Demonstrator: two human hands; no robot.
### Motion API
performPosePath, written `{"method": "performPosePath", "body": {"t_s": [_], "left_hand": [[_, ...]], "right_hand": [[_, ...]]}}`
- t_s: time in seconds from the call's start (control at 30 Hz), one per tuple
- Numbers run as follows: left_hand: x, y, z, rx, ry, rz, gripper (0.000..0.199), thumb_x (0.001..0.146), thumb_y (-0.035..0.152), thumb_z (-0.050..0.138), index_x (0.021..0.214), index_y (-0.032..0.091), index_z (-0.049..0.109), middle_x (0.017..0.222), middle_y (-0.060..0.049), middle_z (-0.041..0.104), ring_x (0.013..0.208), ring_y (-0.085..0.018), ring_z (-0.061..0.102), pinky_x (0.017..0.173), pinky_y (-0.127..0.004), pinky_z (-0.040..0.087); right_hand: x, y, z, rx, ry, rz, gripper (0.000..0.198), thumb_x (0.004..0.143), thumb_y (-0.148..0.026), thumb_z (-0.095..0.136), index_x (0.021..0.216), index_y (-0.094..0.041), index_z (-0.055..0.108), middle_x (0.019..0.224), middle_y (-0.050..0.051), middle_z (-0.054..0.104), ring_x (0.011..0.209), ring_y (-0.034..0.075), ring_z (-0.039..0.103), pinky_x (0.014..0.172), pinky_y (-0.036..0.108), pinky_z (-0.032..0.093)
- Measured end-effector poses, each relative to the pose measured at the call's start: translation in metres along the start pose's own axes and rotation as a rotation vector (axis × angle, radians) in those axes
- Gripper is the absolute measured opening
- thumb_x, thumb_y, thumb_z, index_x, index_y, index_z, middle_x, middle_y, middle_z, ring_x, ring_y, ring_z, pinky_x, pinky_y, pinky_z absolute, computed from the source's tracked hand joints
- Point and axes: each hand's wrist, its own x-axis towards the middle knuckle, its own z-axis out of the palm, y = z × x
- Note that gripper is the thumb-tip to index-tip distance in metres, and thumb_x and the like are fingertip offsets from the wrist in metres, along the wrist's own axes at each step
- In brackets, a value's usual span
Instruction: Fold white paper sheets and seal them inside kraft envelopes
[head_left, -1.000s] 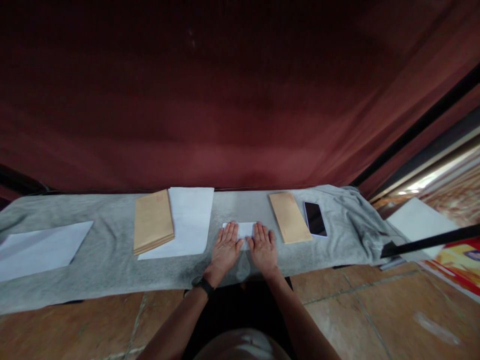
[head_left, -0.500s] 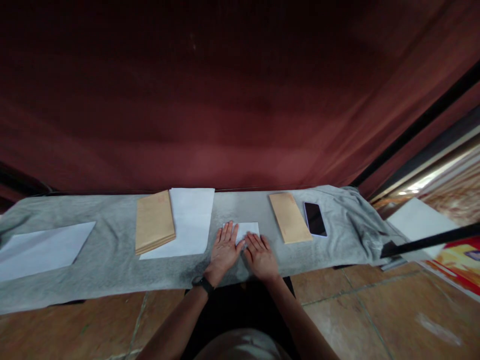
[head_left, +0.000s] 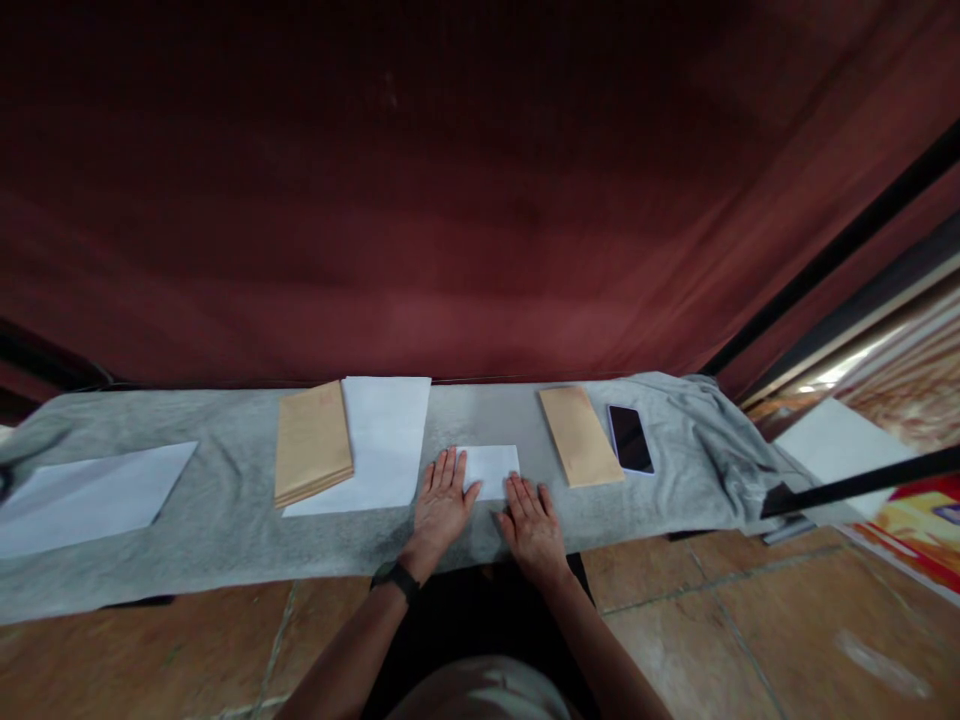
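Observation:
A small folded sheet of white paper (head_left: 491, 470) lies on the grey cloth in front of me. My left hand (head_left: 442, 500) rests flat on its left edge, fingers stretched out and thumb toward the middle. At the right edge of the folded paper lies my right hand (head_left: 531, 525), palm down with the fingers spread. Neither hand grips anything. Left of my hands, a stack of brown envelopes (head_left: 313, 445) overlaps some larger white sheets (head_left: 388, 440). A single brown envelope (head_left: 581, 437) lies to the right.
A smartphone (head_left: 631, 438) lies beside the right envelope. More white paper (head_left: 97, 497) is at the far left of the cloth-covered table (head_left: 232, 540). A dark red curtain (head_left: 450, 250) hangs behind it. Black bars (head_left: 862, 485) stand at the right.
My hands have slid apart, the left one leftward and the right one rightward, so more of the folded paper shows between them. The paper stays in place.

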Motion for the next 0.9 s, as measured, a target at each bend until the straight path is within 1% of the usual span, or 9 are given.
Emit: {"method": "performPosePath", "body": {"t_s": [0.2, 0.33, 0.4, 0.43, 0.5, 0.57, 0.63, 0.73, 0.9], "left_hand": [[-0.010, -0.006, -0.001, -0.009, 0.032, -0.016, 0.061, 0.101, 0.046, 0.031, 0.151, 0.012, 0.040, 0.157, -0.013, 0.039, 0.147, -0.030, 0.033, 0.119, -0.050, 0.031], [-0.020, -0.011, 0.000, -0.004, 0.082, -0.022, 0.055, 0.102, 0.038, 0.033, 0.149, 0.011, 0.043, 0.155, -0.015, 0.042, 0.145, -0.030, 0.037, 0.117, -0.050, 0.034], [-0.026, -0.013, -0.001, 0.005, 0.098, 0.037, 0.052, 0.101, 0.030, 0.035, 0.147, 0.009, 0.045, 0.153, -0.016, 0.044, 0.145, -0.028, 0.038, 0.117, -0.048, 0.037], [-0.029, -0.015, -0.002, 0.010, 0.091, 0.096, 0.050, 0.100, 0.025, 0.036, 0.146, 0.009, 0.046, 0.153, -0.015, 0.045, 0.144, -0.027, 0.039, 0.116, -0.046, 0.038], [-0.034, -0.015, -0.005, 0.029, 0.046, 0.233, 0.051, 0.095, 0.013, 0.037, 0.145, 0.013, 0.048, 0.152, -0.012, 0.048, 0.142, -0.023, 0.042, 0.115, -0.042, 0.041], [-0.037, -0.013, -0.008, 0.072, -0.015, 0.316, 0.056, 0.090, 0.005, 0.037, 0.144, 0.016, 0.049, 0.151, -0.010, 0.050, 0.140, -0.020, 0.045, 0.114, -0.040, 0.042], [-0.038, -0.009, -0.012, 0.135, -0.068, 0.339, 0.058, 0.087, 0.001, 0.037, 0.141, 0.015, 0.051, 0.149, -0.012, 0.052, 0.138, -0.021, 0.048, 0.112, -0.040, 0.044], [-0.036, 0.001, -0.016, 0.224, -0.119, 0.368, 0.056, 0.084, -0.002, 0.038, 0.137, 0.010, 0.055, 0.144, -0.017, 0.055, 0.135, -0.024, 0.051, 0.109, -0.040, 0.047], [-0.030, 0.011, -0.019, 0.261, -0.144, 0.447, 0.054, 0.083, -0.004, 0.039, 0.134, 0.004, 0.055, 0.138, -0.024, 0.058, 0.131, -0.029, 0.056, 0.105, -0.044, 0.049]], "right_hand": [[-0.009, 0.002, 0.000, -0.038, 0.037, 0.011, 0.052, 0.104, -0.036, 0.039, 0.151, -0.012, 0.041, 0.152, 0.014, 0.046, 0.138, 0.027, 0.048, 0.119, 0.048, 0.027], [-0.013, 0.004, 0.002, -0.047, 0.060, 0.022, 0.052, 0.104, -0.036, 0.039, 0.151, -0.013, 0.040, 0.151, 0.014, 0.048, 0.137, 0.027, 0.048, 0.119, 0.048, 0.027], [-0.013, 0.004, 0.003, -0.053, 0.077, 0.017, 0.053, 0.104, -0.035, 0.040, 0.151, -0.012, 0.039, 0.150, 0.015, 0.049, 0.137, 0.027, 0.048, 0.119, 0.048, 0.028], [-0.014, 0.004, 0.004, -0.056, 0.085, 0.010, 0.053, 0.104, -0.035, 0.041, 0.152, -0.012, 0.039, 0.149, 0.015, 0.050, 0.137, 0.028, 0.048, 0.118, 0.049, 0.028], [-0.014, 0.005, 0.004, -0.062, 0.100, -0.007, 0.054, 0.104, -0.034, 0.040, 0.152, -0.011, 0.037, 0.149, 0.016, 0.050, 0.137, 0.028, 0.048, 0.118, 0.049, 0.029], [-0.014, 0.006, 0.005, -0.064, 0.111, -0.020, 0.054, 0.104, -0.033, 0.039, 0.153, -0.011, 0.036, 0.148, 0.016, 0.051, 0.137, 0.027, 0.048, 0.118, 0.050, 0.029], [-0.014, 0.006, 0.005, -0.064, 0.115, -0.025, 0.054, 0.104, -0.033, 0.038, 0.154, -0.012, 0.034, 0.148, 0.016, 0.051, 0.137, 0.027, 0.048, 0.118, 0.050, 0.029], [-0.014, 0.007, 0.007, -0.065, 0.110, -0.026, 0.054, 0.104, -0.033, 0.038, 0.154, -0.012, 0.033, 0.150, 0.016, 0.049, 0.137, 0.028, 0.048, 0.118, 0.051, 0.028], [-0.015, 0.008, 0.010, -0.058, 0.113, -0.027, 0.054, 0.105, -0.033, 0.037, 0.154, -0.012, 0.033, 0.150, 0.016, 0.049, 0.137, 0.028, 0.048, 0.117, 0.051, 0.027]]}}
